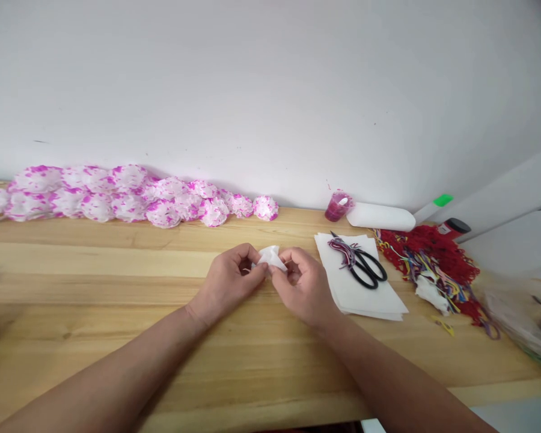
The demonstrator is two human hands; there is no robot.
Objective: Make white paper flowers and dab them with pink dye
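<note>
From afar I had the left hand [229, 278] and right hand [305, 287] pinching a small white piece [270, 258], left of the sheet stack [376, 302]. Scissors [359, 257] lay on that stack; a magenta cup [338, 207] stood behind it; pink-flecked puffs [128, 205] lined the surface [234, 367] farther left.

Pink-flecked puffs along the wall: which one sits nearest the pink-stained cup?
The small round puff at the far right end; the other puffs all lie further left, farther from the pink-stained cup.

The head view looks forward and down at the table [252, 367], seemingly near.
</note>
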